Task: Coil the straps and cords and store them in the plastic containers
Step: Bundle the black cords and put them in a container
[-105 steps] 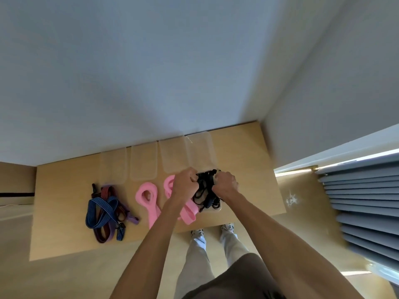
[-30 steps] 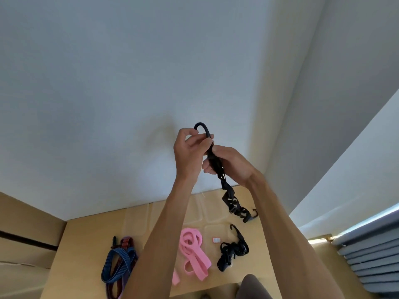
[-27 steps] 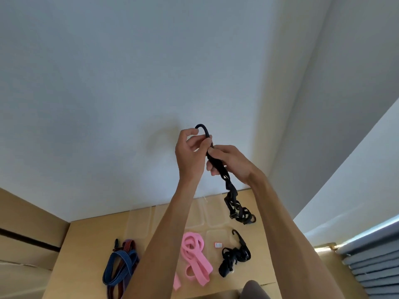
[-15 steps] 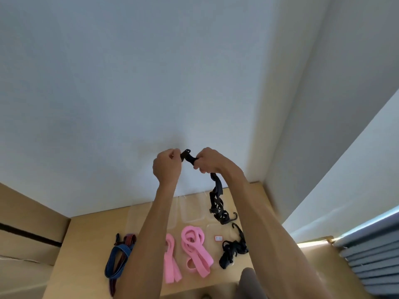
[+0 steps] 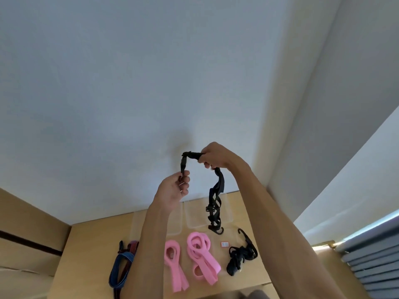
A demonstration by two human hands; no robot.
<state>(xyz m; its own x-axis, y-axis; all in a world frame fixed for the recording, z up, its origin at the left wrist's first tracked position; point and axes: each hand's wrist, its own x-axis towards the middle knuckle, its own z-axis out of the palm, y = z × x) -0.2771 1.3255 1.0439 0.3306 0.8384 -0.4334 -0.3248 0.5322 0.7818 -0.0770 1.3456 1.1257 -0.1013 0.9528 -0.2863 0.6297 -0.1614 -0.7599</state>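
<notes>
A black strap (image 5: 217, 186) arches between both raised hands, its twisted tail and hook dangling over clear plastic containers (image 5: 195, 214) on the desk (image 5: 86, 255). Below lie a second black strap (image 5: 240, 255), two pink straps (image 5: 200, 255) and blue-red cords (image 5: 123, 264).

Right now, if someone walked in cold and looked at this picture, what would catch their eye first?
Probably the black strap held up in mid-air against the pale wall: the left hand pinches one end and the right hand grips it higher, the rest dangling with a hook at the bottom. Next, the two pink straps lying bright on the wooden table below, between a blue and red cord bundle and another black strap bundle.
</notes>
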